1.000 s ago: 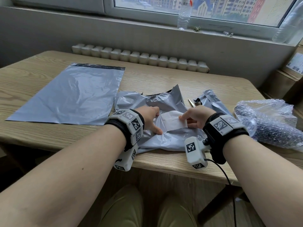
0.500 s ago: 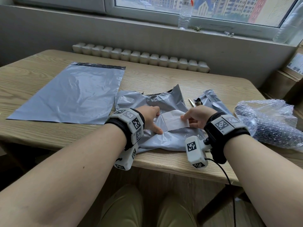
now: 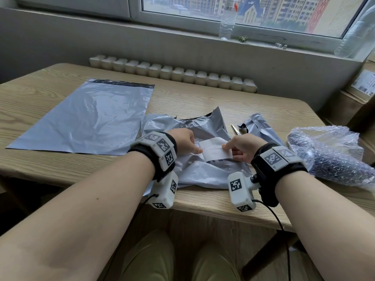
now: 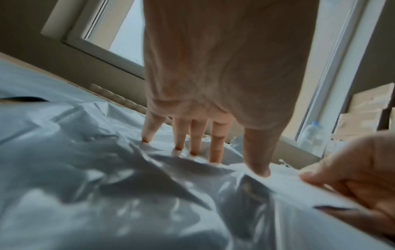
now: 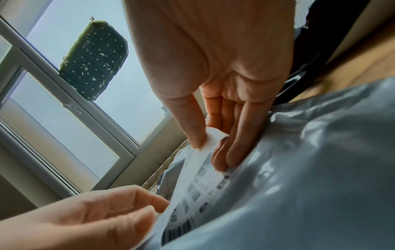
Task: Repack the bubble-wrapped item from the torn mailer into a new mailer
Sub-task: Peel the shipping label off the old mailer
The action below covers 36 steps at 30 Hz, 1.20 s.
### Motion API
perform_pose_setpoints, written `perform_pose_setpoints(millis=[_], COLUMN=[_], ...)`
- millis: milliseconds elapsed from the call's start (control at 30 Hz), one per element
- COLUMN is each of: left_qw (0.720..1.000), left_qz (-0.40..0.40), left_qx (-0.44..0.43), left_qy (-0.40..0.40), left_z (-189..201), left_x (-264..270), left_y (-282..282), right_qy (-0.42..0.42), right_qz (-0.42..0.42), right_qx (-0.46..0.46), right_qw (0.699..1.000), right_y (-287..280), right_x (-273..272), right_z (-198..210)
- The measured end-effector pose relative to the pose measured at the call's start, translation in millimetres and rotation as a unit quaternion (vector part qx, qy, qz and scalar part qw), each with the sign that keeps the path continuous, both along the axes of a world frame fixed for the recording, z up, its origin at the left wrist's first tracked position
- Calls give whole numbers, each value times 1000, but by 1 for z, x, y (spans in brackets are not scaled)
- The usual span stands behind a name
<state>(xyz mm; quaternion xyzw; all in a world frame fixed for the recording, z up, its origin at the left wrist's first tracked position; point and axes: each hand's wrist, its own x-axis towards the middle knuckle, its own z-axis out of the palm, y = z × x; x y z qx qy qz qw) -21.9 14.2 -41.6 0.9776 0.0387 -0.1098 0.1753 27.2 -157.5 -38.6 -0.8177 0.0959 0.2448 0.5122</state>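
Observation:
The crumpled grey torn mailer [image 3: 203, 173] lies at the table's front edge with a white shipping label [image 3: 215, 151] on it. My right hand [image 3: 241, 149] pinches the label's lifted edge [image 5: 213, 135] between thumb and fingers [image 5: 233, 152]. My left hand [image 3: 186, 142] presses the mailer [image 4: 107, 186] with straight fingers [image 4: 215, 148] just left of the label. The bubble-wrapped item [image 3: 334, 159] lies on the table to the right, apart from both hands. The flat new mailer [image 3: 89, 118] lies at the left.
A torn-off strip of grey mailer [image 3: 259, 128] and a thin yellowish blade-like thing [image 3: 236, 129] lie behind my right hand. Cardboard boxes [image 3: 361, 94] stand at the right. A plastic bottle [image 3: 226, 25] stands on the window sill.
My right hand has peeled the label a little further off the torn mailer, and printed marks now show at its lower edge. My left hand has kept pressing in place.

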Motion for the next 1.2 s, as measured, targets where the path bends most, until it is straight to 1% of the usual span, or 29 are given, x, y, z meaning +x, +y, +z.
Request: perform_pose_setpoints(millis=[67,133,333,1200], left_qw=[999,999,999,999], left_qz=[8,7,4,-11], left_qx=[27,45,47,52], left_qy=[-18,-18,-1,6], left_z=[-5,-8,-7,-4], left_x=[1,2,1,0], left_y=[-5,-8,-7,-7], right_qy=[3,6,14,16], right_qz=[2,2,7,-10], right_qx=[4,8,3,-12], right_qw=[1000,1000,1000,1000], right_y=[0,0,0,1], right_x=[-1,0,2,3], right_z=[0,0,0,-1])
